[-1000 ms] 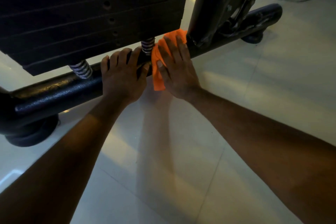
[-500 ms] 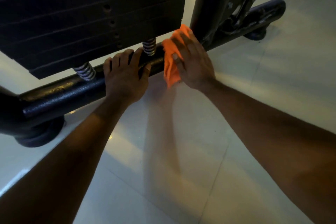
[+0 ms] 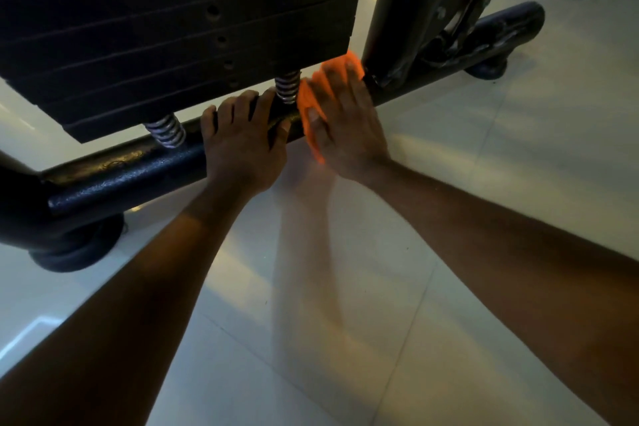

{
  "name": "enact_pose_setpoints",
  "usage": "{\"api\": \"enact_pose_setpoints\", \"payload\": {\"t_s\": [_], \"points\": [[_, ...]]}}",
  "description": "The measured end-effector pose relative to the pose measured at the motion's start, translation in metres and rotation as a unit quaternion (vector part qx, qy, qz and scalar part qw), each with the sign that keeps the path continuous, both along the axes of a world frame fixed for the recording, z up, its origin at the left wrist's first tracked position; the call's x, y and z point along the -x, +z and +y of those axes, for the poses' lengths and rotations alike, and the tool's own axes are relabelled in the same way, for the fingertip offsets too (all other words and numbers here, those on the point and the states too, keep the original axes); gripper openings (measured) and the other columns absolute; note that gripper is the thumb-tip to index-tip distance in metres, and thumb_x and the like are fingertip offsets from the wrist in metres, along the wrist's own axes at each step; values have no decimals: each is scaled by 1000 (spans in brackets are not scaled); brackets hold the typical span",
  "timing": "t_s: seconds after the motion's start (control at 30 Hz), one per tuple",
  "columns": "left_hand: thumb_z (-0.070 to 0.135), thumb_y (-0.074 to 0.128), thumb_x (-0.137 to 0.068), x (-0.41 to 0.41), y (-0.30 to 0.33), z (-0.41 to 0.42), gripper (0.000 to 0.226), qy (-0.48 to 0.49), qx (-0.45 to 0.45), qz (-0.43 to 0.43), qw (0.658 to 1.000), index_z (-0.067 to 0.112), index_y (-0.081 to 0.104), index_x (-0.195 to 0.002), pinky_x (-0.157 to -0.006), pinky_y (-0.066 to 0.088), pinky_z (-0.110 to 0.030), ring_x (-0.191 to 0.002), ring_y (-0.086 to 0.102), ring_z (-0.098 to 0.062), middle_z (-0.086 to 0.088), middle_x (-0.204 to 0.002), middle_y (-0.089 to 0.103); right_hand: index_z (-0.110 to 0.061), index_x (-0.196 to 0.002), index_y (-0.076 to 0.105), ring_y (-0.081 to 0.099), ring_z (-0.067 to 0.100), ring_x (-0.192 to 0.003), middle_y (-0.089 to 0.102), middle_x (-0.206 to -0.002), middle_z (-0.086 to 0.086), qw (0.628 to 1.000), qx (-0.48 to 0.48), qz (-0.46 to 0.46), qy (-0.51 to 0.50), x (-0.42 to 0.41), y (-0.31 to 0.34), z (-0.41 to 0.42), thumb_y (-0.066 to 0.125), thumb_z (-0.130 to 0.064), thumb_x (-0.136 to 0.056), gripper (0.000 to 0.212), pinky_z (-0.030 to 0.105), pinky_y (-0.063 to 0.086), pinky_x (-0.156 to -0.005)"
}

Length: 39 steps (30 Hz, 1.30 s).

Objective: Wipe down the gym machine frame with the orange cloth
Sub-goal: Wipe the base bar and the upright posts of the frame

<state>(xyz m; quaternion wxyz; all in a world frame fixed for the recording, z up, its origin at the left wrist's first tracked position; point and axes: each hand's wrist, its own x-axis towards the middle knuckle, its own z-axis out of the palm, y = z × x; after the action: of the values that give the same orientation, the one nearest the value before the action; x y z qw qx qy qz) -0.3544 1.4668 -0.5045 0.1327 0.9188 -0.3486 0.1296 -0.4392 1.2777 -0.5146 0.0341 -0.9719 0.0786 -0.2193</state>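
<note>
Here, mid-wipe: my right hand (image 3: 345,128) presses the orange cloth (image 3: 313,104) flat-fingered onto the frame's bottom bar (image 3: 138,173), beside the upright post (image 3: 390,10). Left hand (image 3: 245,145) braces, fingers draped over the bar, gripping nothing. Next probably calls for sliding along. Bar round, pebbled black paint; cloth soft, folded.

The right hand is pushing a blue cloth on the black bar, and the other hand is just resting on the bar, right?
Almost. The cloth is orange, not blue, as the head view shows. The rest holds: the right hand presses it on the black bar, and the left hand rests on the bar beside it.
</note>
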Motion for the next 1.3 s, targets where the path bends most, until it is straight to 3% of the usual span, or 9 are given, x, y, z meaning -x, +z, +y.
{"api": "enact_pose_setpoints", "payload": {"t_s": [0.23, 0.33, 0.43, 0.57, 0.7, 0.83, 0.97, 1.1, 1.3], "points": [[58, 35, -106, -2, 0, 4, 66, -13, -1, 14, 1000, 22, 40, -160, -121, 30, -57, -141, 45, -36, -11, -154, 50, -25, -172, 30, 16, 27, -168, 26, -179, 6, 998, -39, 6, -53, 6, 17, -36, 30, -48, -117, 59, 56, 24, -133], [58, 34, -105, -2, 1, 4, 66, -14, -3, 17, 1000, 22, 39, -161, -121, 30, -57, -142, 45, -36, -11, -154, 50, -18, -167, 40, 20, 37, -165, 34, -174, 15, 999, -12, -36, -8, 4, 6, -13, 36, -35, -119, 52, 59, 21, -134], [57, 36, -105, -3, 2, 6, 66, -15, -10, 20, 1000, 22, 39, -161, -120, 31, -57, -142, 45, -36, -11, -154, 49, -23, -171, 33, 12, 35, -168, 25, -179, 9, 999, -50, 20, 7, 14, 9, -15, 39, -39, -117, 56, 55, 22, -134], [51, 47, -106, 4, 7, 10, 66, -22, -29, 38, 999, 24, 32, -164, -125, 27, -60, -148, 39, -37, -12, -161, 43, -17, -164, 47, 35, 34, -161, 37, -174, 11, 994, -99, 55, 0, 26, 31, -28, 55, -23, -110, 54, 53, 39, -127], [53, 46, -108, 18, 21, 14, 68, -12, -55, 88, 995, 26, 26, -168, -129, 20, -62, -157, 28, -40, -13, -169, 33, -9, -155, 58, 51, 35, -151, 54, -161, 17, 986, -163, 41, -22, 45, 57, -14, 57, -26, -110, 48, 50, 42, -125], [52, 44, -111, 44, 53, 10, 63, -35, -53, 159, 985, 25, 34, -167, -126, 30, -62, -156, 33, -37, -11, -169, 36, -12, -152, 62, 58, 34, -142, 64, -152, 17, 984, -172, 29, -36, 82, 92, -21, 58, -29, -111, 45, 40, 45, -117], [48, 46, -113, 80, 83, -17, 61, -79, -33, 204, 975, 27, 32, -168, -124, 36, -58, -156, 34, -33, -7, -171, 35, -13, -147, 67, 66, 39, -128, 72, -138, 18, 983, -168, 20, -65, 119, 125, -50, 59, -33, -109, 44, 45, 54, -108], [48, 47, -113, 96, 97, -62, 62, -97, 14, 200, 975, 23, 33, -168, -122, 38, -55, -156, 34, -33, -10, -170, 36, -8, -145, 67, 67, 42, -122, 73, -133, 21, 985, -146, 53, -78, 135, 138, -72, 58, -32, -111, 42, 44, 54, -101], [47, 48, -112, 71, 87, -115, 63, -116, 5, 156, 981, 20, 36, -167, -115, 45, -53, -146, 46, -37, -12, -164, 43, -13, -153, 60, 63, 38, -133, 68, -145, 17, 982, -171, 32, -74, 119, 105, -102, 53, -34, -113, 46, 49, 51, -110]]}}
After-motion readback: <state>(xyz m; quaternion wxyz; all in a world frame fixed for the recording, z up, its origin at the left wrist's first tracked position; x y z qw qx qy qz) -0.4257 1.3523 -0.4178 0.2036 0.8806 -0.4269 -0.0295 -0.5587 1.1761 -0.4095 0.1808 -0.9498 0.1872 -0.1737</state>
